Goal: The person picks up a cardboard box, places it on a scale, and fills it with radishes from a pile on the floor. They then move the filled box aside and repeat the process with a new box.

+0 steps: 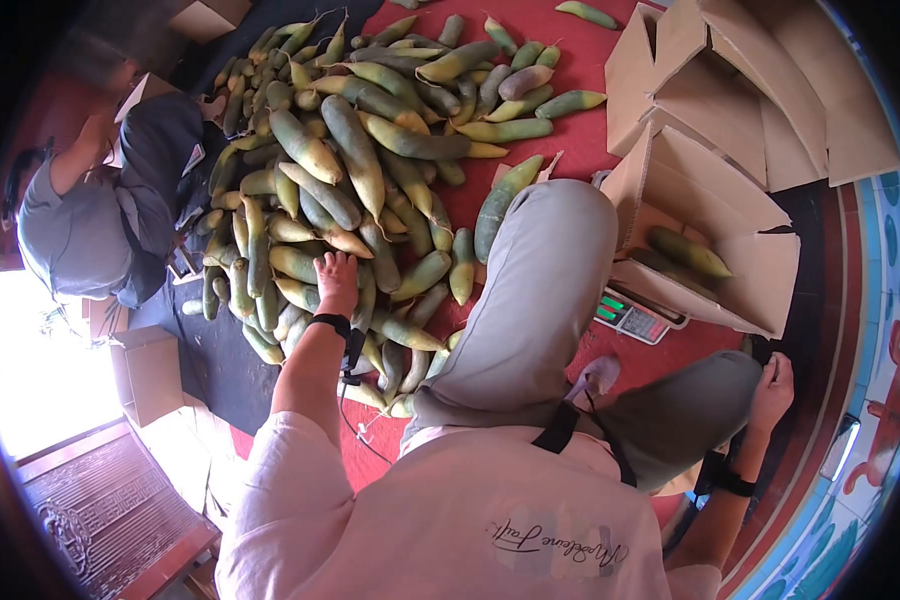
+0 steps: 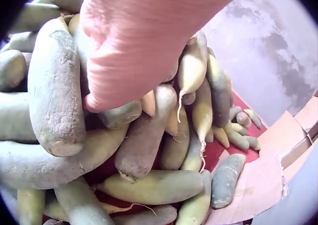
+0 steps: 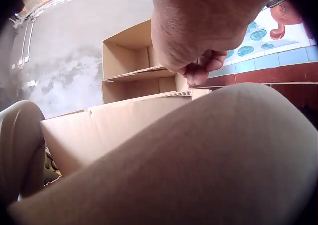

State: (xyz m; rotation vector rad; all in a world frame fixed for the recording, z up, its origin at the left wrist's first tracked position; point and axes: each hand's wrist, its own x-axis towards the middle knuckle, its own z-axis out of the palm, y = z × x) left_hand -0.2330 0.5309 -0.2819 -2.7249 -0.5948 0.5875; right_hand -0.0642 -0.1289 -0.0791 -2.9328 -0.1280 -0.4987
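Long green radishes [image 1: 355,150] lie in a large heap in the head view. At the heap's near side, the left hand [image 1: 337,283] rests on several of them with its fingers spread. From the left wrist view, that hand [image 2: 134,46] hangs over the heap beside a thick radish [image 2: 55,91]; most of its fingers are hidden behind the palm. Beyond the right knee is the right hand [image 1: 773,392], idle, and in the right wrist view its fingers [image 3: 201,68] hang loosely curled with nothing in them. An opened carton [image 1: 760,265] holds a few radishes [image 1: 688,252].
A scale [image 1: 635,318] with a lit display is partly under the carton. More empty cartons [image 1: 770,90] stand at the upper right. Another person [image 1: 85,225] sits at the left near small boxes. A carved wooden chair [image 1: 115,505] is at the lower left, on the near side.
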